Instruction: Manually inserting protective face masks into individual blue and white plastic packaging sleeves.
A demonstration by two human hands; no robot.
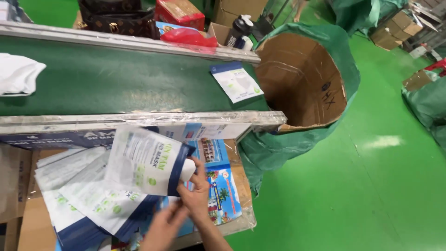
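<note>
Both hands sit at 6 o'clock, nearest the lens. Right hand [197, 188] has its fingers closed on the lower edge of a white-and-blue mask pouch [146, 160], held tilted above the pile. Left hand [162, 227] is blurred, just below the right; can't tell if its fingers grip anything or only brush the pouch stack [88, 195].

Largest to smallest: green conveyor belt [116, 79] runs across 9 to 12 o'clock; cardboard bin in green sacking [302, 79] stands at 1 o'clock, open mouth facing the belt end; worktop [241, 181] w/ colourful printed sheet at 5 o'clock; one loose pouch [237, 83] lies on the belt near the bin; white bundle [16, 74] at 9 o'clock.

Risk, as I judge it: the stack is fanned and slick, so it could slide off the worktop edge. The one-edge pinch on the held pouch looks light, so it may slip or fold.

Hidden: left wrist cut off by frame bottom; bin's inside bottom not visible; clutter beyond belt at 12 o'clock hard to make out.
</note>
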